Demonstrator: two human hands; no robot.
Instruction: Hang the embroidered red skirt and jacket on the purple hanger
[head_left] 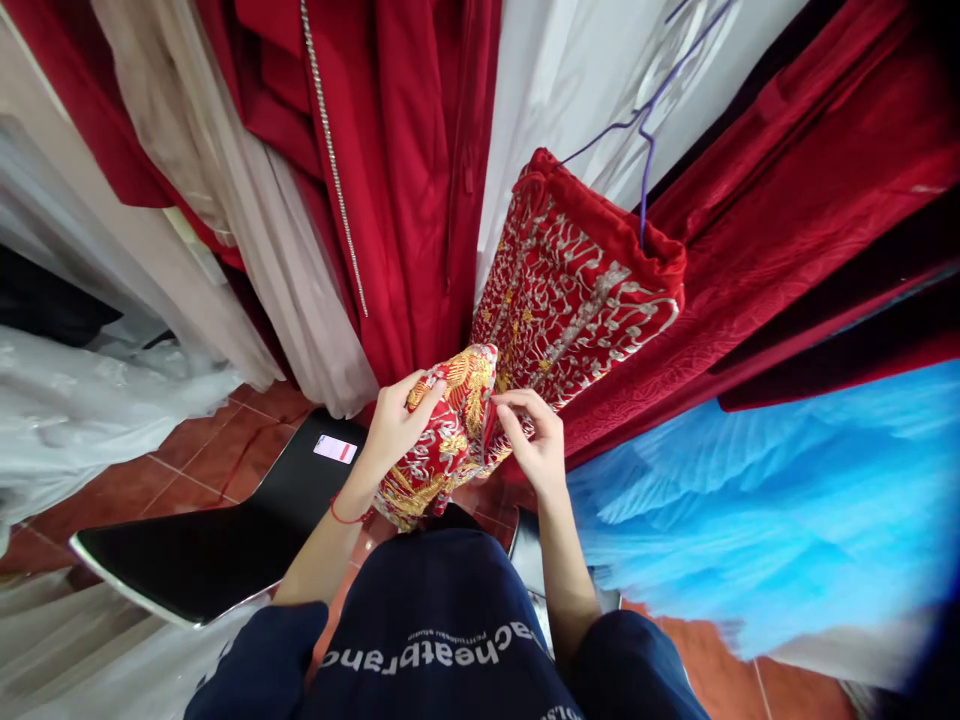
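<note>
The left hand [394, 425] grips the garment's [577, 290] gold-embroidered hem [450, 430] at centre; the right hand [536, 440] pinches it at 3 o'clock. The garment hangs from a hanger [643, 150] at 1 o'clock. A hard tug could slip it off, or fingernails could snag the embroidery.

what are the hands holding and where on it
Both hold the red gold-embroidered garment at its bunched lower end: the left hand grips the fold from the left, the right hand pinches its edge.
</note>
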